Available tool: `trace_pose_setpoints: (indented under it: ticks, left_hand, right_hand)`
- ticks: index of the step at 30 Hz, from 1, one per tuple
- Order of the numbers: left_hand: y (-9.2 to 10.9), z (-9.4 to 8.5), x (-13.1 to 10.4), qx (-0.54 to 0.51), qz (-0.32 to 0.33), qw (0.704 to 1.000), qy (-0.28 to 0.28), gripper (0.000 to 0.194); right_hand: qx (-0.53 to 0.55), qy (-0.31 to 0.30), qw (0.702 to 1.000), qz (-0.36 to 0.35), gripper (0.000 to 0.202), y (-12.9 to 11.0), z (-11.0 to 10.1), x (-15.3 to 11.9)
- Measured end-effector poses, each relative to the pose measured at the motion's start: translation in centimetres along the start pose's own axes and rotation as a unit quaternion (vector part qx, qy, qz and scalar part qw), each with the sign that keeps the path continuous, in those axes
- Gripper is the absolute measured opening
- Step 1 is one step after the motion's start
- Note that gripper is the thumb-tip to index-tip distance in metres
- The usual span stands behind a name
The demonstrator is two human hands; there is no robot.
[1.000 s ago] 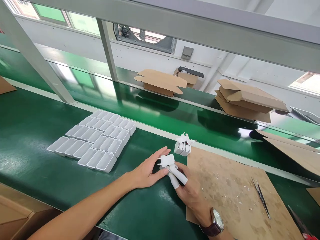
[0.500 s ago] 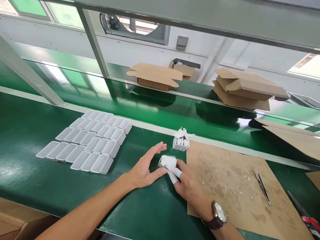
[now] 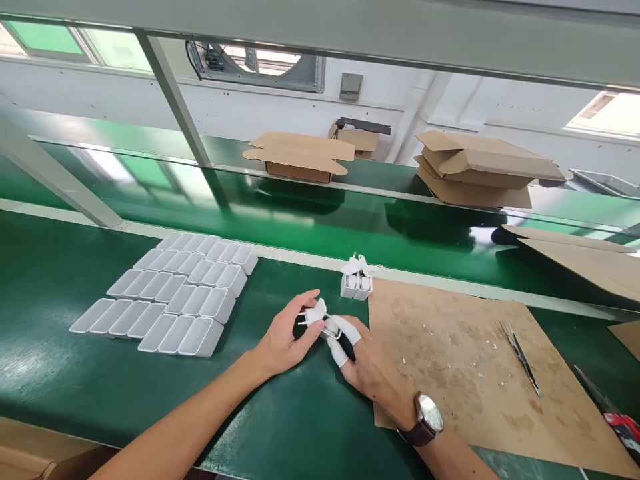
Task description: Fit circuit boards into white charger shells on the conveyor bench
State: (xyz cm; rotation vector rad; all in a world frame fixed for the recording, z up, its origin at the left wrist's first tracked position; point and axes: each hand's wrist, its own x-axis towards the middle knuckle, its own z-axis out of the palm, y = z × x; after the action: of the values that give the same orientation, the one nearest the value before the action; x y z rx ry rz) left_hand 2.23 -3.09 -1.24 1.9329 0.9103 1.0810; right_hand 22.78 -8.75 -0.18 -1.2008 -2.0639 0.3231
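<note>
Over a green desk (image 3: 300, 427), a person's left hand (image 3: 283, 340) and right hand (image 3: 373, 370) meet around a small white plug part (image 3: 316, 313), its metal prongs pointing left. The right hand, a wristwatch (image 3: 429, 417) on its wrist, wears white finger cots (image 3: 345, 327) on two fingers. Left of the hands lie rows of clear plastic trays (image 3: 170, 293). Just beyond them stands a small white holder (image 3: 355, 283) with more plug parts, at the corner of a worn cardboard sheet (image 3: 475, 373) carrying tweezers (image 3: 520, 357). Folded cartons (image 3: 300, 157) rest on the far belt.
</note>
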Motion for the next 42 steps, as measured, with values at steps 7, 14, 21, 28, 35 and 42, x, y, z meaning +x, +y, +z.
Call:
trace_pose_setpoints:
  ticks: [7,14,21,28,35,42]
  left_hand:
    - [-0.3,-0.2,0.0,0.004,-0.003,1.0,-0.014,0.046]
    - [-0.5,-0.6,0.3,-0.016,0.0,0.999,-0.031,0.051]
    - [0.1,-0.2,0.1,0.012,0.088,0.995,-0.038,0.117]
    - [0.5,0.4,0.0,0.045,0.179,0.983,-0.006,0.097]
    - [0.3,0.0,0.0,0.063,0.166,0.984,-0.014,0.091]
    - [-0.3,0.1,0.0,0.099,0.09,0.99,-0.051,0.096]
  right_hand:
    - [0.06,0.019,0.998,0.022,0.043,0.5,0.1,0.0]
    - [0.118,0.007,0.993,0.01,0.037,0.6,0.0,0.3]
    - [0.441,0.011,0.868,0.227,0.032,1.0,1.1,0.3]
    - [0.553,-0.045,0.766,0.324,0.051,1.0,2.0,0.6]
    - [0.546,-0.046,0.777,0.311,0.051,0.7,1.8,0.7]
    - [0.224,0.078,0.962,0.133,0.017,-0.6,1.1,0.1]
